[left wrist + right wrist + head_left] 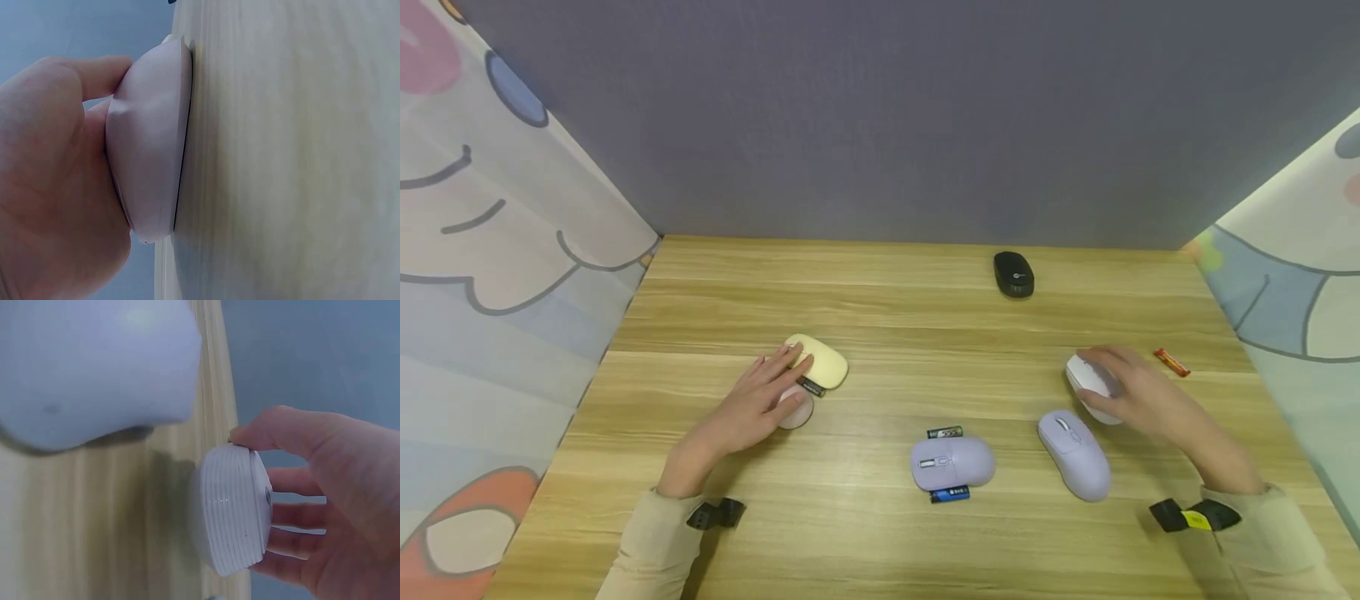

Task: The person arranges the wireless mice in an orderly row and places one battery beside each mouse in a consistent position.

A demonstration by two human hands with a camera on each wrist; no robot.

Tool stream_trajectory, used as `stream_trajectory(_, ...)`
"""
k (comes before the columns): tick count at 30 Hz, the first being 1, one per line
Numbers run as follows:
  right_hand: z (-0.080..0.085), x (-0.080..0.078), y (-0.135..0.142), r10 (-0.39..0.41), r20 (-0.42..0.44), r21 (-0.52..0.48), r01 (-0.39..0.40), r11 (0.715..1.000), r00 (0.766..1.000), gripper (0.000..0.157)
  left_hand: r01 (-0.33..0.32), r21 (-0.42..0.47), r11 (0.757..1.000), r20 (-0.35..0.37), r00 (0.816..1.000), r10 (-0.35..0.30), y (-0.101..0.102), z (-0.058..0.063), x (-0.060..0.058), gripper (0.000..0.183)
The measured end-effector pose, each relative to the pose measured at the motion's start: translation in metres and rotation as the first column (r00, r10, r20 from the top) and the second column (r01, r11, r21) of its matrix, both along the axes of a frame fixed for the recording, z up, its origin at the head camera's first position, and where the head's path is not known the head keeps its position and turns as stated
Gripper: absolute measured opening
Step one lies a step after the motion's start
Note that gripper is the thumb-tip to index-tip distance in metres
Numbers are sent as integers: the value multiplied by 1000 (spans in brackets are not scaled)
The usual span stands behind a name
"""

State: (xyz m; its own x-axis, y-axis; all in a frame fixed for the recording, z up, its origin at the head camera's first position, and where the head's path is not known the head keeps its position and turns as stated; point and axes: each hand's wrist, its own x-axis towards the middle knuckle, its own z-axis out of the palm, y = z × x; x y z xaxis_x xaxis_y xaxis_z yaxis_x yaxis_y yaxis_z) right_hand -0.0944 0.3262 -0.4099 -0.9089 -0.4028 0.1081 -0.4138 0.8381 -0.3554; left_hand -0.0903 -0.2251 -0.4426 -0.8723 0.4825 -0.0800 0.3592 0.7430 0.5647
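Note:
My left hand rests over a pale pink computer mouse, its fingers extended and the thumb along one side. In the left wrist view the pink mouse lies low at the wooden surface, thumb tip on its upper side. A yellow mouse is under my fingertips, with a dark battery beside it. My right hand grips a white mouse between thumb and fingers. Ribbed lines mark the white mouse's side in the right wrist view. A lavender mouse lies close by.
Another lavender mouse sits at the front middle, between a green-and-black battery and a blue battery. A black mouse stands towards the back of the wooden table. To the right lies a red battery.

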Motion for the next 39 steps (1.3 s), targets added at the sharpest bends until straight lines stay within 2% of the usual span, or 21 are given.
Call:
stream_trajectory(6, 8, -16, -13, 29, -51, 3, -29, 1000, 998, 58, 0, 2, 1000, -6, 1000, 0, 0, 0, 0, 56)
stream_trajectory(10, 11, -25, -21, 31, -34, 9, -31, 999, 999, 58, 0, -7, 1000, -13, 1000, 0, 0, 0, 0, 56)
stream_trajectory(13, 12, -32, -26, 37, -35, -3, -37, 999, 999, 58, -1, -11, 1000, -7, 1000, 1, 0, 1, 0, 56)
stream_trajectory(20, 9, -51, -36, 97, -102, -54, -103, 993, 990, 55, -3, 1, 1000, -22, 1000, 3, 1, -1, 0, 56)
stream_trajectory(25, 12, -62, -45, 91, -67, -57, -95, 994, 994, 53, -3, 4, 1000, -21, 1000, 3, 1, -1, 0, 56)
stream_trajectory(32, 10, -75, -55, 117, -92, -66, -123, 990, 989, 52, -3, 0, 1000, -17, 1000, 3, 1, -1, 0, 56)
stream_trajectory(39, 10, -86, -62, 73, 6, -55, -73, 996, 997, 52, -11, -6, 1000, -7, 1000, 11, 0, -3, -1, 57)
